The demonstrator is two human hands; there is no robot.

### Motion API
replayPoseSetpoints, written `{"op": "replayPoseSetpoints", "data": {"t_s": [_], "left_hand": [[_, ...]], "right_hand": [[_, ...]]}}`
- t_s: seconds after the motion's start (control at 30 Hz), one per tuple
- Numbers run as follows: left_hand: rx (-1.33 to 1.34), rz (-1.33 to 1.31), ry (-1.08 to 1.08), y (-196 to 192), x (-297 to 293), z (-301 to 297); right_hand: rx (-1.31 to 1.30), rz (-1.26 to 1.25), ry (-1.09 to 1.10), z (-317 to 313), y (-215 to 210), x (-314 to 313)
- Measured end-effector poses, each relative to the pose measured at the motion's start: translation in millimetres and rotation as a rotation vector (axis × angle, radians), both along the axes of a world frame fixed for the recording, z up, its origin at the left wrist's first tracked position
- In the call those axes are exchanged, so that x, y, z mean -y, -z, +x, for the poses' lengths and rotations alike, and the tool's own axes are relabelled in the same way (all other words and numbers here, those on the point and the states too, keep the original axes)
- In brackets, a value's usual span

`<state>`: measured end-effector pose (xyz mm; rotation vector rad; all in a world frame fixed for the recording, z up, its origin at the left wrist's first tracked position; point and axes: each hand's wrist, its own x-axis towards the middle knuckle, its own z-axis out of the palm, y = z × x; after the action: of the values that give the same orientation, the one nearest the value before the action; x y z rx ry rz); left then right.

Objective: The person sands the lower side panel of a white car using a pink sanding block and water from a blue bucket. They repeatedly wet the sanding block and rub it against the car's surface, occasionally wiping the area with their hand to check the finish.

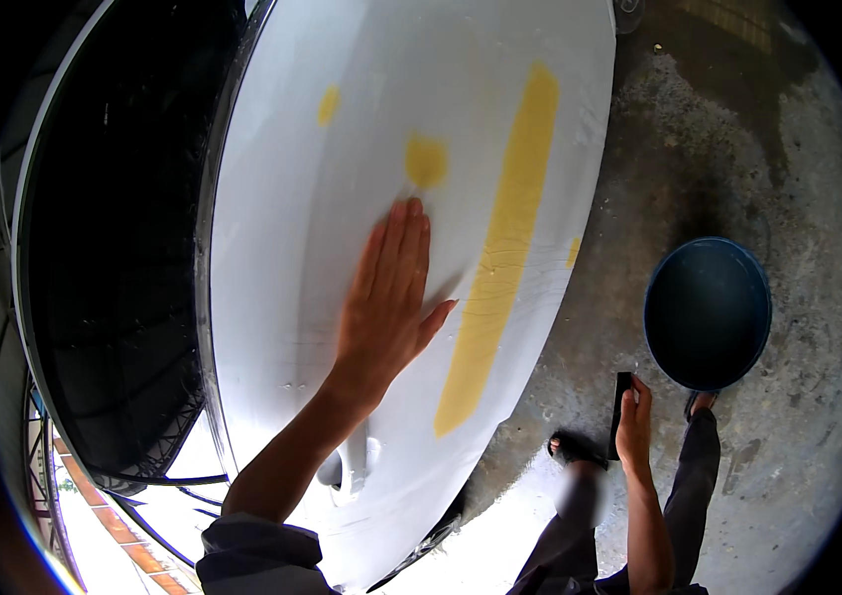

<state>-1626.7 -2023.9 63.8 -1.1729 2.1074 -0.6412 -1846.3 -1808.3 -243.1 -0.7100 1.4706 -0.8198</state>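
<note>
My left hand (388, 283) lies flat on a wet, light grey car door (342, 169), fingers stretched out and thumb spread to the right. Its fingertips reach just below a small yellow filler patch (427, 161). To the right of the hand, a long yellow filler strip (500, 268) runs down the panel, with water trickling across it. At the lower right, away from the car, my right hand (633, 421) is closed around a black flat block (619, 412), held upright on edge. The block's far face is hidden.
A round blue bucket (707, 312) with dark contents stands on the wet concrete floor (808, 426) at the right. My sandalled feet (577, 448) are below it. The dark car window (123, 228) is on the left, and a door handle (334, 470) sits under my left forearm.
</note>
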Motion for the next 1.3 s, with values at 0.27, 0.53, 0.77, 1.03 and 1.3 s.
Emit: {"op": "replayPoseSetpoints", "data": {"t_s": [0.27, 0.53, 0.77, 1.03, 1.3], "left_hand": [[-0.612, 0.230, -0.149, 107, -38, -83], [-1.054, 0.680, -0.113, 384, -59, -243], [-0.807, 0.672, -0.406, 660, -84, -241], [-1.767, 1.123, -1.453, 609, -157, -235], [-1.136, 0.383, -0.190, 118, 15, -183]], "right_hand": [[-0.186, -0.080, 0.179, -60, 49, 68], [-0.669, -0.096, 0.129, -161, 183, 136], [-0.814, -0.151, -0.148, -144, 316, 117], [-0.377, -0.004, 0.166, -138, 244, 101], [0.454, -0.074, 0.485, 0, -44, 158]]}}
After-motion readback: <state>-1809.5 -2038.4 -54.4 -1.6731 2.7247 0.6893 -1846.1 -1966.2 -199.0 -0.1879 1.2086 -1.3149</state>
